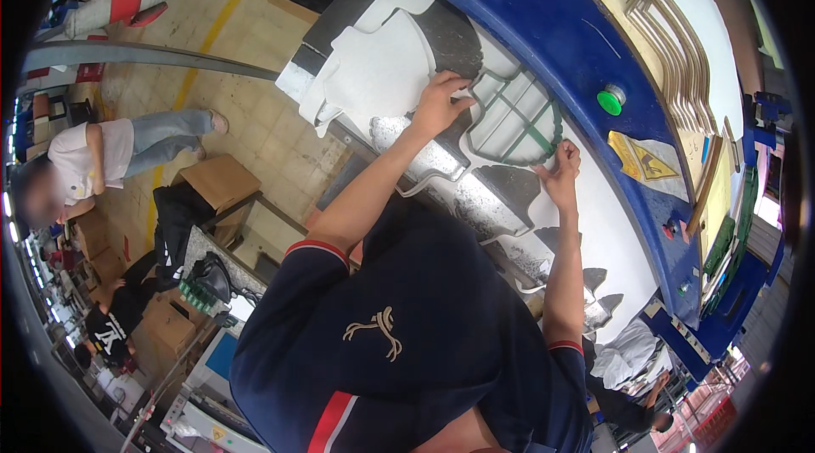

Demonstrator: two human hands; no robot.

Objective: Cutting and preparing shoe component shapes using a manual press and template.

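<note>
A green steel cutting die point(507, 112) with crossed inner bars lies on a white sheet point(607, 236) in front of me. My left hand point(441, 105) pinches its left edge between thumb and fingers. At the die's lower right corner, my right hand point(560, 173) has its fingers closed on the rim. Dark, speckled cut-out gaps point(497, 202) run through the sheet beside the die. Left of my left hand sits a stack of white cut pieces point(378, 62) with a curved outline.
The blue beam of a press point(560, 37) with a green button point(610, 100) arches over the far side. On it rest more curved cutting dies point(679, 54). A person in a light shirt point(115, 147) stands at the left, near cardboard boxes point(219, 181).
</note>
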